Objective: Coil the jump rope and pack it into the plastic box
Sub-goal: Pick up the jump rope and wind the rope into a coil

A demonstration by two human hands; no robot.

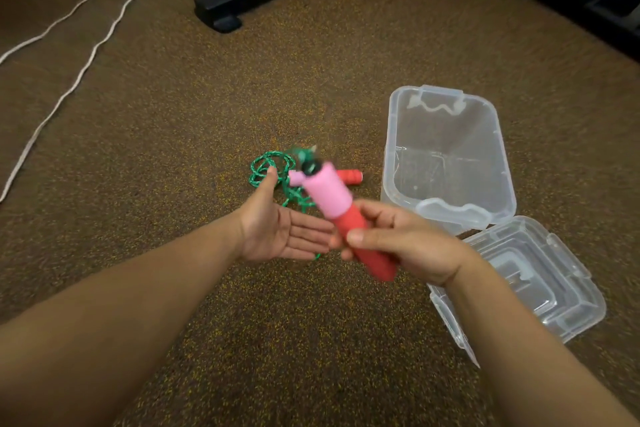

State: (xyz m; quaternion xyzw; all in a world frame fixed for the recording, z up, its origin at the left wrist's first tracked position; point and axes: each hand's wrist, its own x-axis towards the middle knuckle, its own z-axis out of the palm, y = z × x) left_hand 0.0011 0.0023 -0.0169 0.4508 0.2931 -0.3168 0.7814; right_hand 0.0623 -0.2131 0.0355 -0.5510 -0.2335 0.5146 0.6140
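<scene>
A gym: speckled rubber floor (173, 114), black equipment base (221, 7) with bolted upright, thick white ropes (86, 45).

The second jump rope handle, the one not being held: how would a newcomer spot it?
Find the open plastic box on the floor. Just left of it lies the green rope; the second handle lies between them, short and red, partly hidden behind the pink-and-red handle held in the right hand.

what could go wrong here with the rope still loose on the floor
1. The green rope lies in a loose tangle on the carpet; lifting the handle held by the right hand higher could pull it into a knot.
2. The second handle on the floor may drag and snag.
3. The open left hand holds nothing, so the coils could form unevenly and may not fit the plastic box.
</scene>
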